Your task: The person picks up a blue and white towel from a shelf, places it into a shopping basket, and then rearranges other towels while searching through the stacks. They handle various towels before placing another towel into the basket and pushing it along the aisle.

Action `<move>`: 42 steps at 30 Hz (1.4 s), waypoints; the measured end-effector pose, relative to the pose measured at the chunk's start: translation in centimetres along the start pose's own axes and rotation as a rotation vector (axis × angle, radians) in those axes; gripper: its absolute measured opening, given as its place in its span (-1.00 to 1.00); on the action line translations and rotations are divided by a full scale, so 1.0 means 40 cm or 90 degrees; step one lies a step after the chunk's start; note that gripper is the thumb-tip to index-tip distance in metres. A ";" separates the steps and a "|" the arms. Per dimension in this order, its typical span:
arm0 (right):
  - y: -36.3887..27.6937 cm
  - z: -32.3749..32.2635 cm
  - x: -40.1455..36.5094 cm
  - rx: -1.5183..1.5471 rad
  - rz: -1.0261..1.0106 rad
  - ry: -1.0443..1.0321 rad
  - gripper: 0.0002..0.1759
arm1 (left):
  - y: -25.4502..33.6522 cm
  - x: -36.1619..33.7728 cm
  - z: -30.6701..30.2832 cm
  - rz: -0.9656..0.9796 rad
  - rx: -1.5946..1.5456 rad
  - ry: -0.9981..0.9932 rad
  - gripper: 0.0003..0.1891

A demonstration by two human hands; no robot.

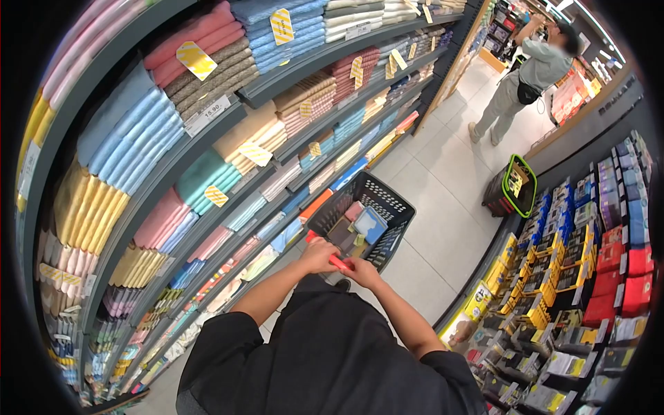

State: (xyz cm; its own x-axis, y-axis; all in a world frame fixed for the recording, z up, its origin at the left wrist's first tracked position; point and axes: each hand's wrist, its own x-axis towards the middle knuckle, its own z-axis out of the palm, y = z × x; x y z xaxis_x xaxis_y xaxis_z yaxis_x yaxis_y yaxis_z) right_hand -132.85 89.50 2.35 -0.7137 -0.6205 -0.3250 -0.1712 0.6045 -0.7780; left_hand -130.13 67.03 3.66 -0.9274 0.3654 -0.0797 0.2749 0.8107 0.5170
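Observation:
Both of my hands are on the red handle (339,263) of a dark shopping basket (398,200). My left hand (319,254) is closed round the handle's left part, and my right hand (361,272) is closed at its right end. Inside the basket, beyond my hands, lie a blue and white package (371,225), a pink item (354,211) and some brown items (342,234). The fingertips of both hands are partly hidden.
Shelves of folded towels (138,149) curve along the left. Racks of packaged goods (553,277) line the right. On the tiled floor (432,214) ahead stand a green-rimmed basket (494,197) and, farther off, a person (543,72) with raised arms.

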 end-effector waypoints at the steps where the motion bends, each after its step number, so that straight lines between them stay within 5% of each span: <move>1: 0.001 0.000 0.000 -0.006 -0.002 -0.001 -0.52 | -0.003 0.001 -0.002 0.006 -0.003 0.000 -0.50; 42: 0.017 0.014 0.007 -0.042 0.001 0.061 -0.57 | 0.009 0.051 0.042 -0.080 0.006 0.173 -0.78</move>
State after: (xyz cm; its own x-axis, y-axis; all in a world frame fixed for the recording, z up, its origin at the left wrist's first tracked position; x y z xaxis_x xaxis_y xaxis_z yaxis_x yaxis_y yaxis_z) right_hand -132.78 89.48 1.43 -0.7754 -0.5707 -0.2703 -0.2126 0.6390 -0.7392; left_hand -131.50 68.86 2.24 -0.9879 0.1266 0.0898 0.1548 0.8468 0.5089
